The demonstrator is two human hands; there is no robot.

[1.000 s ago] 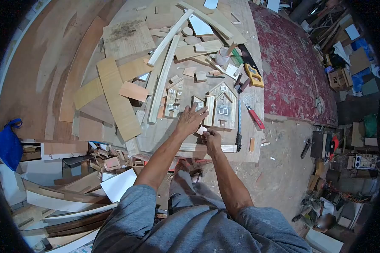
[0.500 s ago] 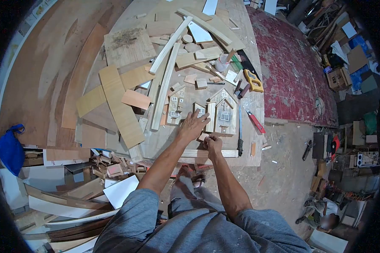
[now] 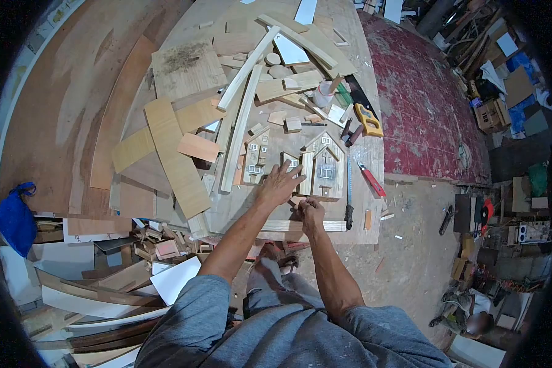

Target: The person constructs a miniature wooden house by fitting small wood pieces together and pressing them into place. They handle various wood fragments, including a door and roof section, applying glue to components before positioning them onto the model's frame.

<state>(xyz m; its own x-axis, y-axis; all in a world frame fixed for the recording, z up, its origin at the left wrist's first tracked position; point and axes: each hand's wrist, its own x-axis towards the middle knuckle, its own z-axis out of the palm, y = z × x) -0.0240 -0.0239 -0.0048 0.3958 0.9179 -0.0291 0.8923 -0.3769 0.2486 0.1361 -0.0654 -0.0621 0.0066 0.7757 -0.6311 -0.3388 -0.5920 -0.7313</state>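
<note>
My left hand [image 3: 279, 185] lies with its fingers spread over a small wooden house piece [image 3: 291, 162], its fingertips reaching the side of a larger model house [image 3: 326, 172]. That house has a gabled roof outline, pale wood strips and a grey window. Just below its lower left corner, my right hand [image 3: 311, 212] is closed in a pinch; what the fingers hold is hidden. A small wood block [image 3: 296, 200] shows beside those fingers. To the left of my left hand lies another model house front [image 3: 255, 157] with several small white-framed windows.
A yellow-handled saw [image 3: 369, 120], a red utility knife [image 3: 371, 180] and a white pot [image 3: 322, 94] are on the table's right side. Long wood strips [image 3: 241, 129] and thin boards [image 3: 176, 157] cover the left. Another person [image 3: 466, 311] is low at the far right.
The view has shifted very slightly. Both hands stay in nearly the same place, with the right fingers turned a little at the house's lower corner.
</note>
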